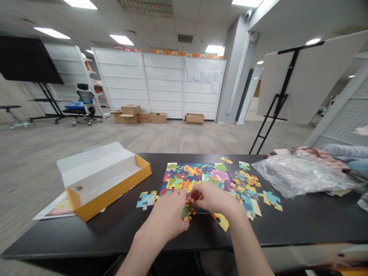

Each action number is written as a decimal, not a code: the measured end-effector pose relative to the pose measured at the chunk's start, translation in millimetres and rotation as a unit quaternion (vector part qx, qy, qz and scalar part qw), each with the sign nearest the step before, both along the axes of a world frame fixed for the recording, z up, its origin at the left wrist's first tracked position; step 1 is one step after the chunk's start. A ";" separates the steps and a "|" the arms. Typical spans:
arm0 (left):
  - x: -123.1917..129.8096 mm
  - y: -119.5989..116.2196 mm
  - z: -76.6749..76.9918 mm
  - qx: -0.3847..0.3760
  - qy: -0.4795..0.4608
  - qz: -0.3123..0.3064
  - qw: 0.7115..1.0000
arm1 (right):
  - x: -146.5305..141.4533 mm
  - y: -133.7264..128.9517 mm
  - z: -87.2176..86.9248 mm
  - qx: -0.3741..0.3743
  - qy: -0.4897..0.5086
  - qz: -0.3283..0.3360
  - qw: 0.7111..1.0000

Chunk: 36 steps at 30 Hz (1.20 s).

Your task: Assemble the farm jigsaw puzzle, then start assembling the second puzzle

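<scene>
We start at the front edge of the black counter [290,226], where a strip of dark surface lies between our wrists and the edge. Both hands work close together there. The left hand [163,216] and right hand [212,199] are curled, with their fingertips [181,194] closing from either side on a small red-and-yellow puzzle piece [191,201], which seems pinched but is partly hidden. A yellow puzzle piece [222,222] lies just below the right wrist, near the counter's front edge.

Directly ahead, the joined puzzle section [189,178] touches both hands along its near side. A blue-and-yellow piece [146,200] sits just left of the left hand, with a narrow dark gap between them. Loose puzzle pieces [247,191] crowd the right side of the section, and two stray pieces lie near the far edge.

To the left, an open yellow box [109,188] with its white lid raised sits on a printed sheet [54,207], whose corner pokes past the counter's left edge. To the right, a crumpled clear plastic bag [301,176] nearly meets the loose pieces, with pink cloth [322,153] behind it.

Beyond the far edge, open carpet [172,138] stretches to cardboard boxes [129,115] stacked before white shelves [163,80].
</scene>
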<state>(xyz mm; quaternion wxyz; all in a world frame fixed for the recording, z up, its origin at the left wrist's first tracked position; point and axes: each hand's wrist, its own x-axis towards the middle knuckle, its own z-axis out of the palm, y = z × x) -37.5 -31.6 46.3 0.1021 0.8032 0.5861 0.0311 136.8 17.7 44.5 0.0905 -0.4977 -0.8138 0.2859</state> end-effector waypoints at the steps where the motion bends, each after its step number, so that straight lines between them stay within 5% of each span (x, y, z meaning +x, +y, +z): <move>1: -3.8 -0.4 -0.2 0.009 -0.015 -0.005 1.000 | 0.7 0.9 -0.4 -0.004 0.010 0.004 1.000; 10: -15.7 7.7 0.7 0.066 -0.150 -0.058 0.985 | 4.7 14.0 -4.7 -0.101 0.245 0.026 0.964; 14: -15.6 13.9 -7.2 0.150 -0.188 -0.082 0.967 | 32.9 32.6 0.8 -0.015 0.280 -0.018 0.960; 17: -22.4 16.2 -14.3 0.163 -0.174 -0.077 0.968 | 73.1 52.0 -2.0 0.079 0.297 -0.141 0.941; 21: -34.5 18.2 -22.0 0.125 -0.139 -0.065 0.980 | 121.6 72.6 -20.8 0.119 0.215 -0.298 0.922; 23: -37.8 19.6 -24.3 0.110 -0.128 -0.059 0.984 | 133.2 78.0 -32.6 0.106 0.172 -0.320 0.925; 28: -36.2 21.8 -23.4 0.099 -0.119 -0.065 0.986 | 133.4 83.1 -51.4 0.096 0.101 -0.281 0.949; 36: -36.9 22.2 -20.2 0.100 -0.128 -0.062 0.985 | 133.6 79.7 -52.8 0.162 -0.004 -0.258 0.952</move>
